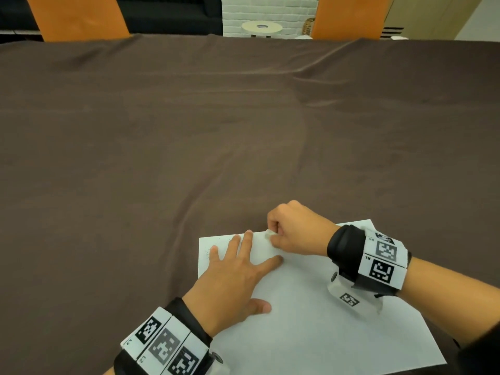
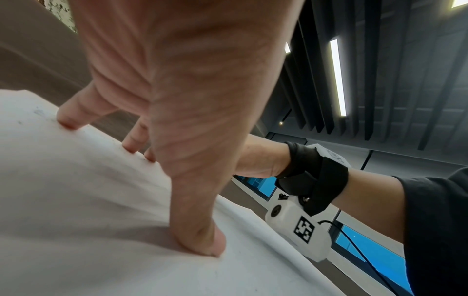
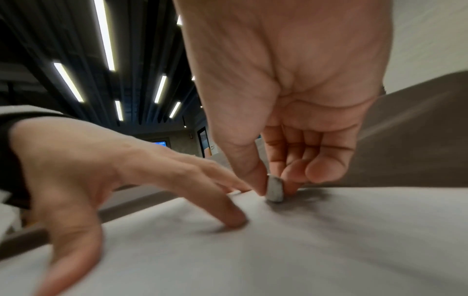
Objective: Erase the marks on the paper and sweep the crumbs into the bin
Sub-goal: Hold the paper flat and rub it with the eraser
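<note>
A white sheet of paper [image 1: 311, 315] lies at the near right of the table, with faint pencil marks [image 1: 213, 249] near its far left corner. My left hand [image 1: 238, 269] lies flat on the sheet with fingers spread, pressing it down; its fingertips [image 2: 67, 122] touch the paper. My right hand [image 1: 290, 231] pinches a small white eraser [image 1: 269, 234] between thumb and fingers at the sheet's far edge. In the right wrist view the eraser [image 3: 274, 189] stands on the paper [image 3: 303, 250], and grey smudges lie beside it. No bin is in view.
A brown cloth [image 1: 189, 131] covers the table and is creased in places. Two orange chair backs [image 1: 78, 16] stand behind the far edge. A small round white table [image 1: 261, 27] stands beyond.
</note>
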Tool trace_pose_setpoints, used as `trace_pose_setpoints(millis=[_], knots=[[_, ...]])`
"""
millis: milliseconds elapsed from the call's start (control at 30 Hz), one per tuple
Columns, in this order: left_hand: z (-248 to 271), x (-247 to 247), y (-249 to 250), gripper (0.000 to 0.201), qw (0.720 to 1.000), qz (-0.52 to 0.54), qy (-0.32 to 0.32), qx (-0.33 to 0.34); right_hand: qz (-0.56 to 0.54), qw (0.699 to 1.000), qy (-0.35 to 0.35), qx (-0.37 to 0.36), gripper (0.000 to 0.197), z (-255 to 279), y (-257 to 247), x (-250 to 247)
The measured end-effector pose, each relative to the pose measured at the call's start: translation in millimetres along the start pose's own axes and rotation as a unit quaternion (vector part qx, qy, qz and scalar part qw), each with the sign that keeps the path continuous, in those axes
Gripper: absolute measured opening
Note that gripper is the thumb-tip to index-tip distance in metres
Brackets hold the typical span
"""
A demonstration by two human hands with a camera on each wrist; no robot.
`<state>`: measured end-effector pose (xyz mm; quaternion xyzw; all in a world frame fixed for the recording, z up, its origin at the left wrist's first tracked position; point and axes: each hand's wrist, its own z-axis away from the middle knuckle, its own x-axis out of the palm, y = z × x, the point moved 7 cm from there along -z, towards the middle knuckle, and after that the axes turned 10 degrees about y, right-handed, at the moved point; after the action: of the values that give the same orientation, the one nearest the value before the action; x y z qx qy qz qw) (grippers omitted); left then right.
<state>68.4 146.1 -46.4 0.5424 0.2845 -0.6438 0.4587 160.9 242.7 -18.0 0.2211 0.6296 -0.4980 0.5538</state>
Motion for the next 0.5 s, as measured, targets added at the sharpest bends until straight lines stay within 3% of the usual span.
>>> trace_pose_setpoints(millis=[200, 333, 500], knots=[[1, -1, 1, 0.078, 1.000, 0.002, -0.011, -0.001, 0.001, 1.000, -0.022, -0.014, 0.009, 14, -1, 6], [1, -2, -3, 0.082, 1.000, -0.002, -0.009, -0.014, -0.007, 1.000, 0.022, 0.021, 0.014, 6, 23, -11], [1, -5, -5, 0.094, 1.000, -0.012, 0.003, -0.028, -0.006, 1.000, 0.000, -0.016, 0.013, 16, 8, 2]])
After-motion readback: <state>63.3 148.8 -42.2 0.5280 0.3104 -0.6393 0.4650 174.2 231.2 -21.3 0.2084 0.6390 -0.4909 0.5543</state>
